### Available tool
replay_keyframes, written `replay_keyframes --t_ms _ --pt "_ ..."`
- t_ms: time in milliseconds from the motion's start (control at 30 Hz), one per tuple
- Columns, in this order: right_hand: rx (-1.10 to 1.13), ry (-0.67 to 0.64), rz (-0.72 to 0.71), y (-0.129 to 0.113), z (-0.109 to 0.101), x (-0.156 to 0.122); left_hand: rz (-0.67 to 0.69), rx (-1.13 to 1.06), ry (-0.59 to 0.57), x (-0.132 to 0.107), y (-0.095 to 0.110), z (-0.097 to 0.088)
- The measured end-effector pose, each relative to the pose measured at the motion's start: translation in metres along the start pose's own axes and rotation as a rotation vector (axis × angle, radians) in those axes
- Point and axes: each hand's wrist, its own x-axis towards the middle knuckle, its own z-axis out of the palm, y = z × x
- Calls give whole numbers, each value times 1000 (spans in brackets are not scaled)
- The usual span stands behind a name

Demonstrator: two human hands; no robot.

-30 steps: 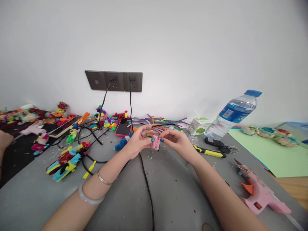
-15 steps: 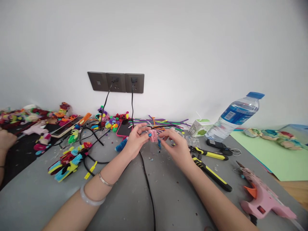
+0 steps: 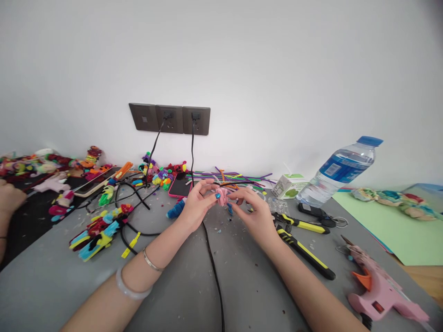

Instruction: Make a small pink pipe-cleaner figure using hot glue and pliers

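Between my hands, just above the grey table [image 3: 166, 295], is a small pink fuzzy piece [image 3: 222, 195] that looks made of pipe cleaner. My left hand [image 3: 200, 203] pinches it between thumb and fingers from the left. My right hand [image 3: 252, 210] is closed at its right side, thumb and fingertips touching it; a bit of blue [image 3: 230, 209] shows beneath those fingertips. A blue fuzzy piece [image 3: 176, 209] lies just left of my left hand. Behind my hands lie loose pipe cleaners [image 3: 238, 177] in several colours.
Yellow-black pliers [image 3: 308, 253], a pink glue gun [image 3: 377, 290], a tilted water bottle [image 3: 341, 168], a drink carton [image 3: 289, 186] and a black car key [image 3: 313, 210] are at right. Fuzzy figures [image 3: 100, 233], black cables [image 3: 212, 258] and another person's hand [image 3: 10, 198] are at left.
The pink piece has turned slightly between my fingers. Both hands stay nearly in place, while the whole view has shifted a little.
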Motion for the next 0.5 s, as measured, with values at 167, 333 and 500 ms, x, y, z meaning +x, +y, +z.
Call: replay_keyframes --t_ms 167,333,500 --pt "3 -15 -27 0 -2 1 -13 -11 2 -1 0 0" --pt "7 -24 -35 1 -3 1 -11 -10 -15 -1 0 0" --pt "27 -23 -67 4 -1 1 -1 8 -42 -1 1 -1"
